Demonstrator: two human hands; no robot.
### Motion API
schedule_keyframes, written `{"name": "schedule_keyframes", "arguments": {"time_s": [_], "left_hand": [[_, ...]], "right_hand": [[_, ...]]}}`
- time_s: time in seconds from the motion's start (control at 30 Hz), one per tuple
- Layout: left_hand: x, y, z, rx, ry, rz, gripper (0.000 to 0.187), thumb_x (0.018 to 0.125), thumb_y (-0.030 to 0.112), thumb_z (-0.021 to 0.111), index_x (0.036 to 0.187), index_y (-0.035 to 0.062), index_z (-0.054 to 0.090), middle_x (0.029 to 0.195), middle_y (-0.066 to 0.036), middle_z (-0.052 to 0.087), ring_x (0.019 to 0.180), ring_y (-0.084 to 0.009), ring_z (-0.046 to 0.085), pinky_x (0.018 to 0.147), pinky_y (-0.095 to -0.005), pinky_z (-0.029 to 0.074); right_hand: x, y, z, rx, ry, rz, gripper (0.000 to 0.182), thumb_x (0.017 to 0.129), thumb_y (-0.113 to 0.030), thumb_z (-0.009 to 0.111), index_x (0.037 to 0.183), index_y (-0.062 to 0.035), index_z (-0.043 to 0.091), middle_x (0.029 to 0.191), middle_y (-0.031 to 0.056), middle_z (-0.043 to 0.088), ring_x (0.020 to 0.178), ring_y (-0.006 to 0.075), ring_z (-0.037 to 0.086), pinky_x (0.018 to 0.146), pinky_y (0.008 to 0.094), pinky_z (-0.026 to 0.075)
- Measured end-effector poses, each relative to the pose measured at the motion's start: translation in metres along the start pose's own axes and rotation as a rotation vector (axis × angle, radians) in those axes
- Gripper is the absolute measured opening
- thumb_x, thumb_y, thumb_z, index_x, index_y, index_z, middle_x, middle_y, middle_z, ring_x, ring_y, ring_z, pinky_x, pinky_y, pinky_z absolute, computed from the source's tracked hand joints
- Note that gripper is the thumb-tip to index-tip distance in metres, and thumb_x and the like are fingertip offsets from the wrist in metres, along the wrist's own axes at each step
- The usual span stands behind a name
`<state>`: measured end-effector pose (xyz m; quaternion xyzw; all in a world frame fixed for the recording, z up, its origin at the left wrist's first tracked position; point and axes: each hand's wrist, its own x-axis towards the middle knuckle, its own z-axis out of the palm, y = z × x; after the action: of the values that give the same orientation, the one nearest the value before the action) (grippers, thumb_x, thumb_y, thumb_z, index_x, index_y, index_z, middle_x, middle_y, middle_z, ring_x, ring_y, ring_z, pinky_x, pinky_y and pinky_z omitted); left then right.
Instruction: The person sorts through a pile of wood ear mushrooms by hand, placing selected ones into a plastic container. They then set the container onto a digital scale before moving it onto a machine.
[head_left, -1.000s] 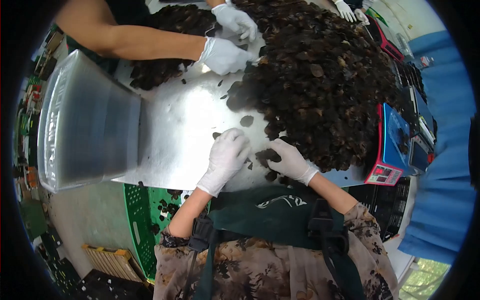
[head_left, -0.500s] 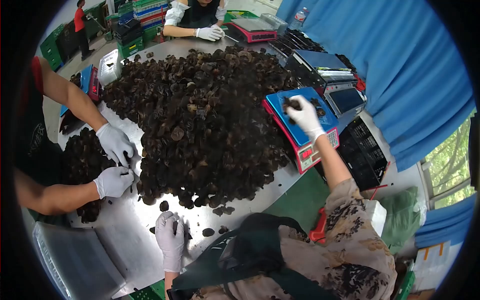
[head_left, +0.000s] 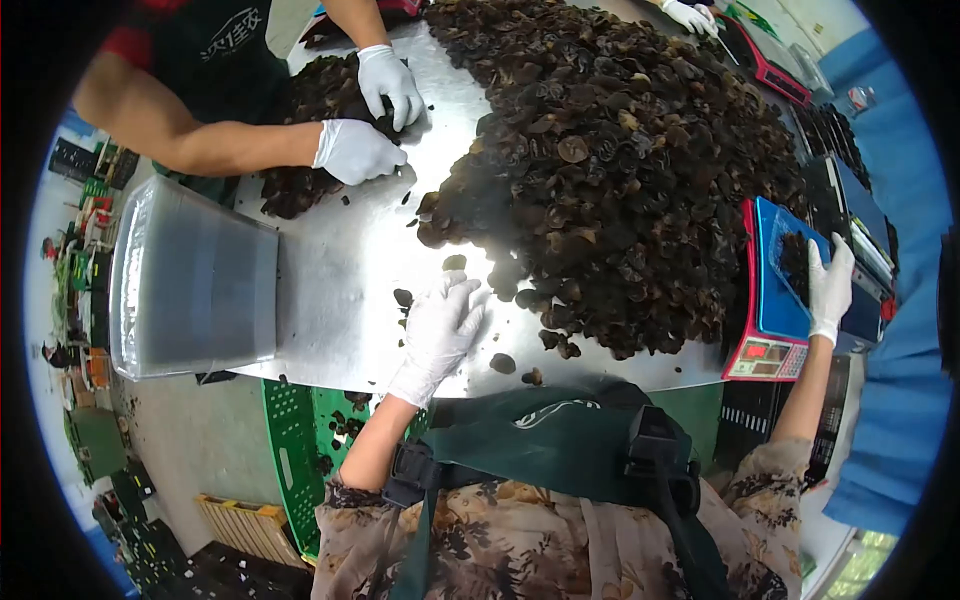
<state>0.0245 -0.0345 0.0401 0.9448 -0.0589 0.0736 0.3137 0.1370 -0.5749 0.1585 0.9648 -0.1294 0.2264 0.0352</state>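
My right hand (head_left: 831,283), in a white glove, grips the right side of a clear plastic tray (head_left: 782,248) on the blue-topped scale (head_left: 772,310). Dark wood ear mushrooms (head_left: 795,262) lie in that tray. My left hand (head_left: 443,328), also gloved, is low over the metal table, palm down with its fingers loosely apart. Just beyond its fingertips lies a single wood ear mushroom (head_left: 455,262), and a few more pieces are scattered around it. The big wood ear heap (head_left: 610,170) spreads between my two hands.
A co-worker's gloved hands (head_left: 362,150) work at a smaller mushroom pile (head_left: 300,190) at upper left. Stacked clear trays (head_left: 190,290) stand on the table's left end. A green crate (head_left: 290,470) is below the near edge. Another gloved hand (head_left: 690,16) shows at the far side.
The view has swung left. My right hand has gone from holding mushroom pieces over the tray to gripping the tray's side. My left hand's fingers have uncurled.
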Motion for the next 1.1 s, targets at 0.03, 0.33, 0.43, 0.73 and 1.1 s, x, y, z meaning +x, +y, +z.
{"name": "schedule_keyframes", "arguments": {"time_s": [0.03, 0.33, 0.43, 0.73, 1.1], "left_hand": [[0.004, 0.004, 0.001, -0.002, -0.001, -0.010, 0.031, 0.085, 0.022, 0.070, 0.112, 0.0074, 0.066, 0.119, -0.018, 0.062, 0.112, -0.0347, 0.059, 0.095, -0.0420, 0.048], [-0.009, -0.040, 0.017, 0.310, -0.246, 0.058, 0.071, 0.086, 0.041, 0.066, 0.148, 0.0173, 0.042, 0.153, -0.023, 0.032, 0.144, -0.0401, 0.027, 0.118, -0.0529, 0.019], [-0.022, -0.056, -0.007, 0.349, -0.299, 0.055, 0.069, 0.086, 0.041, 0.065, 0.147, 0.0171, 0.043, 0.154, -0.021, 0.032, 0.144, -0.0410, 0.026, 0.119, -0.0529, 0.018], [-0.034, -0.064, -0.041, 0.248, -0.249, -0.042, 0.061, 0.083, 0.038, 0.071, 0.137, 0.0152, 0.055, 0.151, -0.018, 0.038, 0.142, -0.0429, 0.030, 0.118, -0.0509, 0.022], [-0.021, -0.076, -0.012, 0.141, -0.154, 0.095, 0.022, 0.082, 0.018, 0.070, 0.101, 0.0080, 0.063, 0.134, -0.017, 0.054, 0.134, -0.0408, 0.042, 0.114, -0.0493, 0.030]], "right_hand": [[-0.008, -0.035, -0.010, 0.207, -0.047, -0.037, 0.048, 0.091, -0.036, 0.066, 0.128, -0.0057, 0.058, 0.121, 0.0149, 0.062, 0.110, 0.0261, 0.062, 0.089, 0.0359, 0.051], [-0.141, -0.300, 0.005, 0.696, -0.703, -0.808, 0.052, 0.085, -0.029, 0.068, 0.129, -0.0062, 0.054, 0.135, 0.0155, 0.052, 0.109, 0.0318, 0.063, 0.088, 0.0416, 0.053], [-0.170, -0.339, 0.039, 0.474, -0.703, -0.794, 0.051, 0.085, -0.022, 0.068, 0.130, -0.0034, 0.052, 0.127, 0.0161, 0.057, 0.101, 0.0317, 0.066, 0.084, 0.0420, 0.054], [-0.165, -0.329, 0.026, 1.292, -1.067, -0.204, 0.029, 0.092, -0.006, 0.058, 0.121, -0.0016, 0.061, 0.101, 0.0085, 0.065, 0.083, 0.0097, 0.060, 0.077, 0.0255, 0.051], [-0.205, -0.343, 0.037, 0.567, -0.677, -0.754, 0.024, 0.085, -0.015, 0.066, 0.108, -0.0085, 0.064, 0.092, 0.0108, 0.062, 0.084, 0.0286, 0.064, 0.072, 0.0379, 0.052]]}}
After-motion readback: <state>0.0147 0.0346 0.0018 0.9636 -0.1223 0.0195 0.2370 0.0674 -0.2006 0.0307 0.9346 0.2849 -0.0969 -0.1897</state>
